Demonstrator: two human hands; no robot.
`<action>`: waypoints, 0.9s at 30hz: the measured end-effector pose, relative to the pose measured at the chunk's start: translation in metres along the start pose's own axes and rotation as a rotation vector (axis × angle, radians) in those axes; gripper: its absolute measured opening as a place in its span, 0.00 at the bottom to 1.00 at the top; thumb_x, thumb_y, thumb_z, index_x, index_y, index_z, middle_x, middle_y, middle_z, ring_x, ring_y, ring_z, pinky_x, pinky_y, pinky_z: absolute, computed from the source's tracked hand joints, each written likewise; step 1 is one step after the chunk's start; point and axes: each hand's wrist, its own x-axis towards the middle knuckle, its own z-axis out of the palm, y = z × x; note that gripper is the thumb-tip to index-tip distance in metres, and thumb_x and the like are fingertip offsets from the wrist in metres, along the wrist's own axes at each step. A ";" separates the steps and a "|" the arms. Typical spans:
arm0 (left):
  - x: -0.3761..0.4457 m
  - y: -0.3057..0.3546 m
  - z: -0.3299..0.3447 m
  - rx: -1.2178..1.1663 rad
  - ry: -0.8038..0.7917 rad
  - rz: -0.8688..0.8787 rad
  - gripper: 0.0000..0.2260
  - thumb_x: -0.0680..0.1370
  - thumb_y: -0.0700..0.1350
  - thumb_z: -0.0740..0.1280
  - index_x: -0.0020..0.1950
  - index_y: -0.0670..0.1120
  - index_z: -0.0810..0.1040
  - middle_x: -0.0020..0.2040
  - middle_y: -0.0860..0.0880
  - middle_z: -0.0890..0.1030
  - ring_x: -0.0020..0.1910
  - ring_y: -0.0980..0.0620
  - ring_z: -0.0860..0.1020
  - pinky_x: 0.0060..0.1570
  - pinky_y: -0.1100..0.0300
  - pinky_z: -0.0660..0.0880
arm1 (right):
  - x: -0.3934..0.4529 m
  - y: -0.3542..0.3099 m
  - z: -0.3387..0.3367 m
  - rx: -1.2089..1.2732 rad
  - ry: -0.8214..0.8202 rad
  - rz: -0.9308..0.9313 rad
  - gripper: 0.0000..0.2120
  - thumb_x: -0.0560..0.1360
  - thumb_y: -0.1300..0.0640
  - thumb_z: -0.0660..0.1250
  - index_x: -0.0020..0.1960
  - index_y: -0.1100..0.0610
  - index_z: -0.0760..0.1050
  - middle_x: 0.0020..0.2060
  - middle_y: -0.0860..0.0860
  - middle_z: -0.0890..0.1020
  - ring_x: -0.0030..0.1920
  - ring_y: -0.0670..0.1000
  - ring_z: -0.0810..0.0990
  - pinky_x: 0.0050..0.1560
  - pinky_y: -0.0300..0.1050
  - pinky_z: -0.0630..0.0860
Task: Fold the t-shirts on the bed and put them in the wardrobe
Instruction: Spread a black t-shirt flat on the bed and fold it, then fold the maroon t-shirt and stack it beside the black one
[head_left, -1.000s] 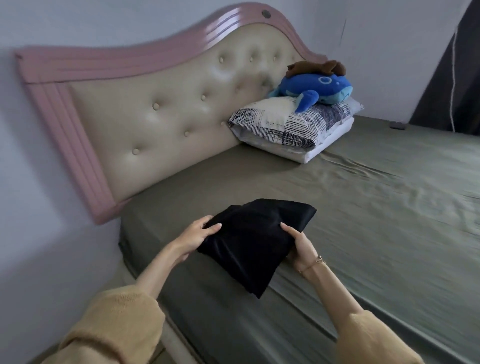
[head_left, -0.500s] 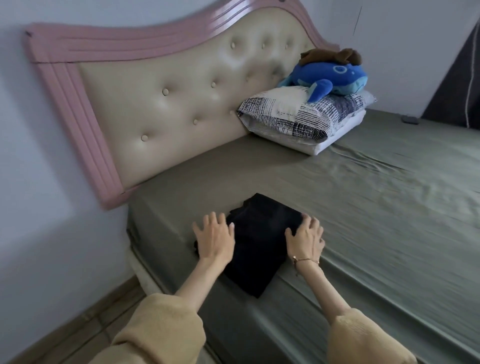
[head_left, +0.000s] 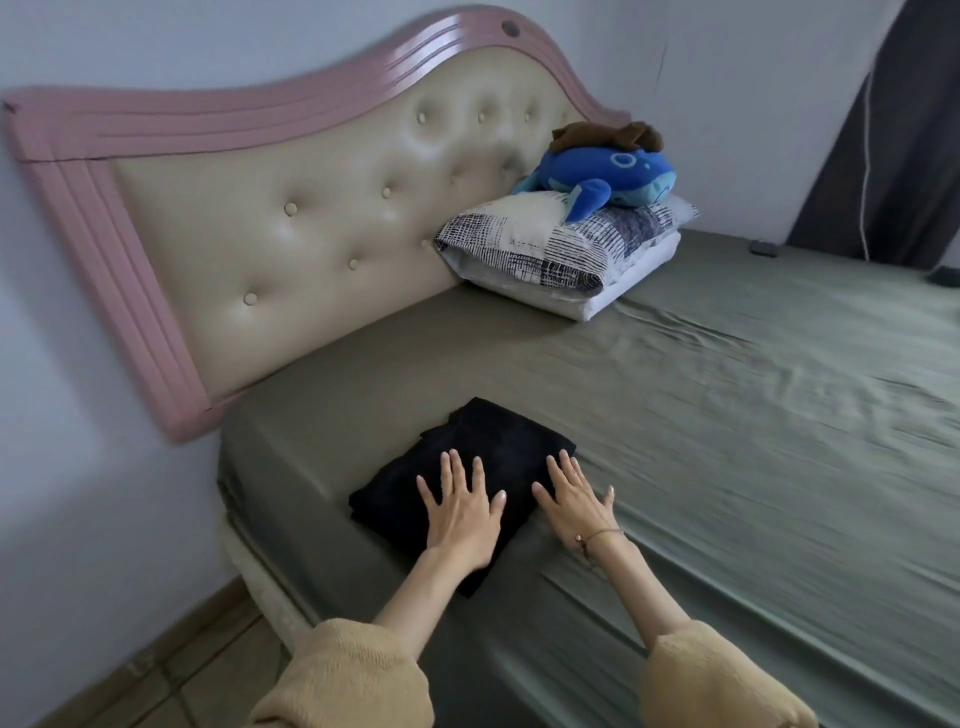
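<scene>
I am looking down at my left hand (head_left: 460, 512), which is lying flat on the folded black t-shirt (head_left: 467, 483) with fingers straight and spread, palm down, gripping nothing. My right hand (head_left: 574, 499) is resting palm down too, fingers straight and fanned; its thumb side is touching the right edge of the shirt while the outer fingers are lying on the sheet. A thin bracelet (head_left: 597, 538) is circling the right wrist, and mustard knit sleeves (head_left: 358, 680) are covering both forearms.

The t-shirt is sitting as a compact dark rectangle near the bed's near-left corner. Its long axis is running diagonally, from the near edge of the mattress by my left wrist up and away toward the headboard; one far corner is pointing at the headboard, and a thin layer edge is showing along its left side.

The bed (head_left: 727, 415) is wearing an olive-green sheet, with creases fanning toward the pillows. The cream tufted headboard (head_left: 311, 234) with its pink wavy frame is leaning against a pale wall. Two stacked pillows (head_left: 561, 249), the upper one in a dark crosshatch print, are carrying a blue plush whale (head_left: 608, 176) with something brown on top of it. A dark curtain (head_left: 893, 156) is hanging at the far right, and tiled floor (head_left: 171, 665) is showing beside the bed at lower left.
</scene>
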 end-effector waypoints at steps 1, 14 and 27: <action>-0.002 0.010 -0.001 -0.021 0.009 0.021 0.26 0.83 0.54 0.45 0.78 0.45 0.43 0.77 0.40 0.39 0.76 0.45 0.36 0.72 0.42 0.39 | -0.006 0.007 -0.008 0.024 0.014 0.012 0.27 0.82 0.47 0.48 0.77 0.53 0.45 0.77 0.49 0.43 0.76 0.47 0.41 0.72 0.62 0.42; -0.074 0.282 0.049 -0.244 -0.182 0.466 0.24 0.81 0.46 0.58 0.75 0.44 0.57 0.71 0.42 0.69 0.69 0.45 0.68 0.66 0.54 0.66 | -0.195 0.244 -0.135 0.293 0.214 0.379 0.32 0.77 0.61 0.63 0.76 0.60 0.51 0.68 0.57 0.70 0.68 0.56 0.70 0.67 0.42 0.63; -0.239 0.556 0.127 -0.388 -0.539 0.868 0.19 0.80 0.42 0.61 0.71 0.41 0.64 0.60 0.42 0.78 0.61 0.45 0.75 0.58 0.57 0.69 | -0.450 0.443 -0.224 0.232 0.821 0.753 0.19 0.72 0.66 0.63 0.63 0.60 0.71 0.58 0.56 0.78 0.59 0.56 0.76 0.59 0.48 0.72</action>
